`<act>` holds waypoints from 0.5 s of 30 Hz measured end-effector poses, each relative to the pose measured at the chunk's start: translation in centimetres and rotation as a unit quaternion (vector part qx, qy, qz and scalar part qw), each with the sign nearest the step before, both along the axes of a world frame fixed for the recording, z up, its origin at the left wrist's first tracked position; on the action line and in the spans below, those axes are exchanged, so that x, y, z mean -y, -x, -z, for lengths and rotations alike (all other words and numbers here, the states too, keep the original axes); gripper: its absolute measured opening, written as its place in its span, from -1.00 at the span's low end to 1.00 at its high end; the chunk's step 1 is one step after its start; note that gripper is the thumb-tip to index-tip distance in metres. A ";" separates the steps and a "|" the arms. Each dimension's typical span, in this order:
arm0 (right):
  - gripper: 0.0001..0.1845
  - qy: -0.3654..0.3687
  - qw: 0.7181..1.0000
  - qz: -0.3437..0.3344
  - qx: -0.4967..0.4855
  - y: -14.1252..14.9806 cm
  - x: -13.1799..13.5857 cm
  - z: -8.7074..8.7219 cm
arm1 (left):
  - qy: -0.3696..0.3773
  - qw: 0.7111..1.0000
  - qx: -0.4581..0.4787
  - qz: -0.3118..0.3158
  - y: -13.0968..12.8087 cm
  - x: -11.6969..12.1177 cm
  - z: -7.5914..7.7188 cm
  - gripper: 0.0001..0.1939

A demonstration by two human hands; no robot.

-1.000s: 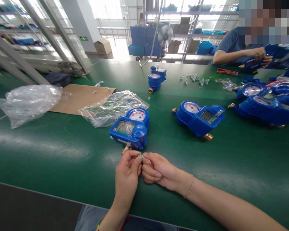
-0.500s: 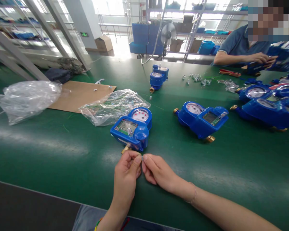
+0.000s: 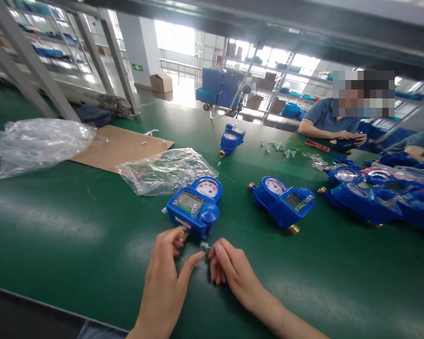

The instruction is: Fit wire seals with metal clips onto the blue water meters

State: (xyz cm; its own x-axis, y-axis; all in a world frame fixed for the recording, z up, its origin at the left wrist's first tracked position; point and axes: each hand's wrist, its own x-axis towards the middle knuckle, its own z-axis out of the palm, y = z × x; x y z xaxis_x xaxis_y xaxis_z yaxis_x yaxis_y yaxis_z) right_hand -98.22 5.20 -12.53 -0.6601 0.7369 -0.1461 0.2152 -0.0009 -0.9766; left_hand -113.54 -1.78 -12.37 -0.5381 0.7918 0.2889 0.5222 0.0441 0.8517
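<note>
A blue water meter point(image 3: 183, 219) with a round dial and a display window lies in front of me; a small clear piece rests on its top. My left hand point(image 3: 167, 275) is open, thumb spread from the fingers, which are at the brass fitting point(image 3: 184, 234) on the meter's near side. With fingers pinched, my right hand point(image 3: 231, 268) has a small clear seal point(image 3: 205, 246) at its fingertips, just below the meter. Between my two hands the seal shows only in part, and any wire on it is too fine to make out.
Clear plastic bags point(image 3: 173, 167) and a cardboard sheet point(image 3: 109, 146) lie left. Another blue meter point(image 3: 282, 200) is to the right, with several more beyond. Loose seals point(image 3: 279, 147) and red-handled pliers point(image 3: 317, 145) lie near a co-worker point(image 3: 334, 120) across the table.
My left hand has opened and moved left, away from the right fingertips. The small seal now shows between the hands. The view has tilted up, bringing an overhead beam into sight.
</note>
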 end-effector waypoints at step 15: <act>0.32 -0.363 0.838 0.362 0.188 -13.7 -10.3 -3.2 | -0.061 0.989 -0.134 -0.030 2.4 -2.0 -2.4 0.01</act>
